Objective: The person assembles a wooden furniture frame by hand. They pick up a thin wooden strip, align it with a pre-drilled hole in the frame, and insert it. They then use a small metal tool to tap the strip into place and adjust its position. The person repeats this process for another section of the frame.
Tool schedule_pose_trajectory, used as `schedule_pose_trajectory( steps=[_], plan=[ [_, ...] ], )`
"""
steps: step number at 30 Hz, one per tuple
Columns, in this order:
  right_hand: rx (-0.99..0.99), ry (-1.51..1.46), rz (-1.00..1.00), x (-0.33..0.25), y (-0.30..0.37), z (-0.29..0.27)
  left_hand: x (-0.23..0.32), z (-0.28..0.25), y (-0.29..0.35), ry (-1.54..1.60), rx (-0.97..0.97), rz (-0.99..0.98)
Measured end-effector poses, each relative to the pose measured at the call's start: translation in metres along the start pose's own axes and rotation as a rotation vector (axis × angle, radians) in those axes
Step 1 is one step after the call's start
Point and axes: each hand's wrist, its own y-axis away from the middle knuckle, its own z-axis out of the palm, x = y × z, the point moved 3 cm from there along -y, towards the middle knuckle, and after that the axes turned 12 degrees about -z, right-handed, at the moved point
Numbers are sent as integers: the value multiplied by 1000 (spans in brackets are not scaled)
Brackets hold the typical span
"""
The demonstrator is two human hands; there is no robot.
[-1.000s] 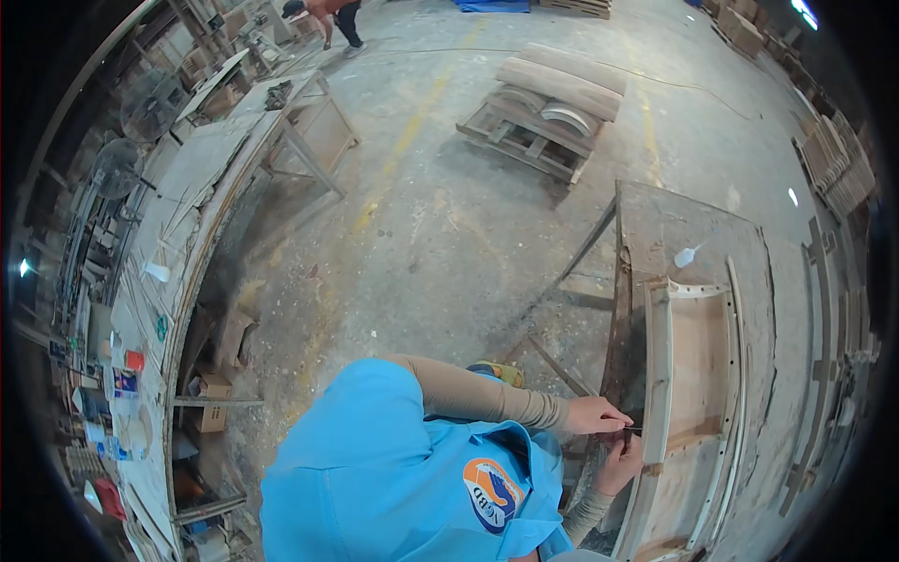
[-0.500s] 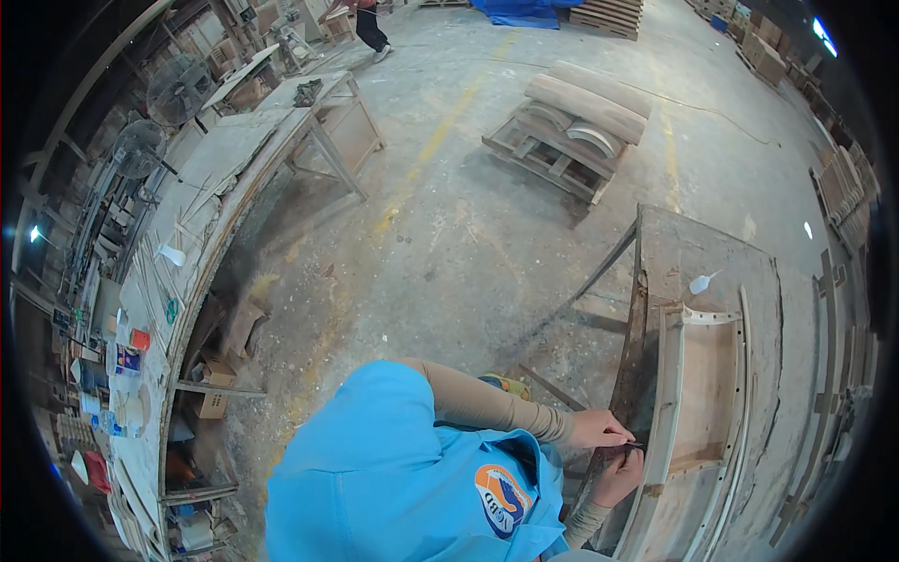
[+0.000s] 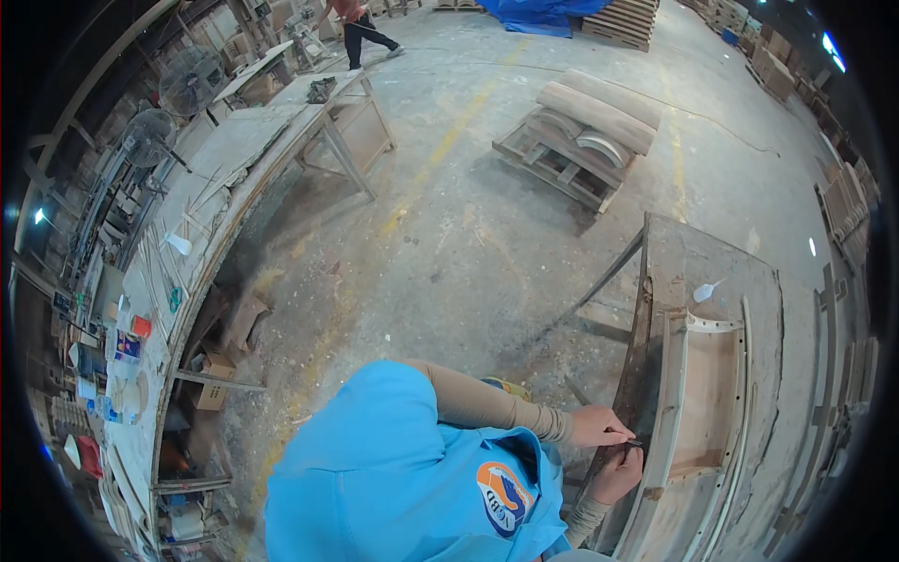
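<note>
Closest to me is the person in a bright blue garment [image 3: 356, 459] with brown sleeves, bending over the worktop [image 3: 688, 248] on the right. The left hand [image 3: 599, 426] comes from the far side and the right hand [image 3: 618, 476] from the near side, and they meet at the left edge of this worktop. The fingertips of both are pinched together on one small dark piece [image 3: 635, 443] (it is too small for me to tell what it is), which is between the hands, just beside a long wooden frame [image 3: 667, 403]. This frame lies along the left edge of the worktop; it is open at the top, with a pale curved end piece toward the far edge. On its right a thin pale strip [image 3: 746, 347] runs nearly parallel. Between the frame and the far edge lies a white bottle [image 3: 704, 292] with a narrow nozzle. Across the floor on the left stands a long bench [image 3: 253, 131], which carries near its right edge a green thing [image 3: 175, 299] and a second white bottle [image 3: 176, 244]. Farther away, curved wooden panels [image 3: 599, 112] are on a pallet [image 3: 552, 169], and at the back another person [image 3: 361, 33] stands with legs apart, well away from a blue sheet [image 3: 538, 13].
</note>
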Motion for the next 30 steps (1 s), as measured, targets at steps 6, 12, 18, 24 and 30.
schedule_pose_trajectory(
  steps=[6,12,18,24,30],
  plan=[
    [18,28,-8,4,1,1,7,-1,4,-118,77,38],
    [8,14,-23,6,-2,6,5,-3,5,-190,145,66],
    [72,-93,-23,-5,-13,10,10,-11,5,-358,262,175],
    [-20,-101,-69,-29,-22,14,1,-57,-7,-206,303,68],
    [-74,-177,-34,-21,-22,17,-24,-86,-10,67,268,-93]
  ],
)
